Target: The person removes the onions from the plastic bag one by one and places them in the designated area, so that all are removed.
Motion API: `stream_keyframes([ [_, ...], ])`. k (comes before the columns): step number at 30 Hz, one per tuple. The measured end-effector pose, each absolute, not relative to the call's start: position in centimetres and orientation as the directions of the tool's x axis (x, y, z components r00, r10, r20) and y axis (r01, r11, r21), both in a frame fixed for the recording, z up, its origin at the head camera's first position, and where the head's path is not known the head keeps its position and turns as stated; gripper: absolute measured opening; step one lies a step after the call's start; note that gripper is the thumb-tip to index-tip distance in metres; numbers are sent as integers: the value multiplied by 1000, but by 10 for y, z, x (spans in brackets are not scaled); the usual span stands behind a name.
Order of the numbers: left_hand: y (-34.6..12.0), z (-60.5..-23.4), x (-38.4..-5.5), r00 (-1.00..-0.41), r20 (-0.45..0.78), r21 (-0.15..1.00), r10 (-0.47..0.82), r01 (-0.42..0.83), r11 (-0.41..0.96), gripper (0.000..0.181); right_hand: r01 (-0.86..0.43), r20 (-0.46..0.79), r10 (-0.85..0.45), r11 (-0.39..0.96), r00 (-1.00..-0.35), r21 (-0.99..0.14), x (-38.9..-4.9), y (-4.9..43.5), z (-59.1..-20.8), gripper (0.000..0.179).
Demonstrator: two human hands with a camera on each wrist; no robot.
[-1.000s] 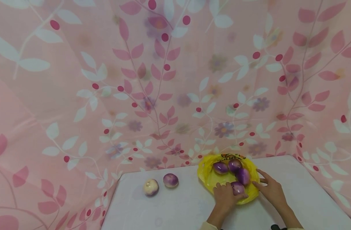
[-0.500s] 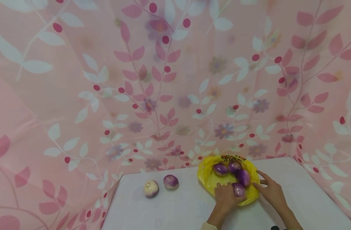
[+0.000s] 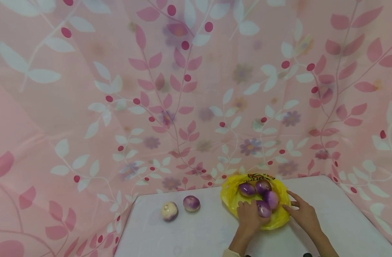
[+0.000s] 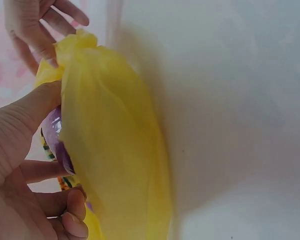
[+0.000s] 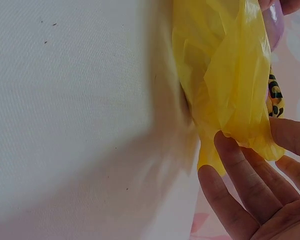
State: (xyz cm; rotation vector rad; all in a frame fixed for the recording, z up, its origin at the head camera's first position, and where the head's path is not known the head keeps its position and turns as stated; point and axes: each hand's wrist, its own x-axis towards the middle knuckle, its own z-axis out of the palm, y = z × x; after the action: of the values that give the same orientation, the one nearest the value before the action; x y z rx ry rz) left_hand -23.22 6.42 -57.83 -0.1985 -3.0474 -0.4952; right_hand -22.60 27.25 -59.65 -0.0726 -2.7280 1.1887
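Observation:
A yellow plastic bag lies with its mouth spread wide on the white table. Inside it are several glossy purple turnips, two of them at the back and one at the right. My left hand reaches over the near rim and grips the front turnip between thumb and fingers. In the left wrist view that turnip is mostly hidden behind the yellow plastic. At the bag's right side, my right hand pinches the rim, thumb on one face of the plastic and fingers on the other.
To the left on the table sit a cream-coloured turnip and a purple one, side by side. A pink leaf-patterned curtain hangs right behind the table's back edge.
My left hand has shifted slightly left and back with the front turnip. The turnip at the bag's right now shows a paler side. My right hand stays at the rim.

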Motion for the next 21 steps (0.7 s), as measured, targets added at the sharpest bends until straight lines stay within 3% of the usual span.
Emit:
stream_keyframes([
  [6,56,-574,-235,-987,106,383,117,150,912,63,-11,122,118,675,-985,-738,-226,272,-597,68],
  [21,30,-561,-236,-980,172,461,98,168,871,79,31,77,131,670,-988,-741,-227,271,-594,71],
])
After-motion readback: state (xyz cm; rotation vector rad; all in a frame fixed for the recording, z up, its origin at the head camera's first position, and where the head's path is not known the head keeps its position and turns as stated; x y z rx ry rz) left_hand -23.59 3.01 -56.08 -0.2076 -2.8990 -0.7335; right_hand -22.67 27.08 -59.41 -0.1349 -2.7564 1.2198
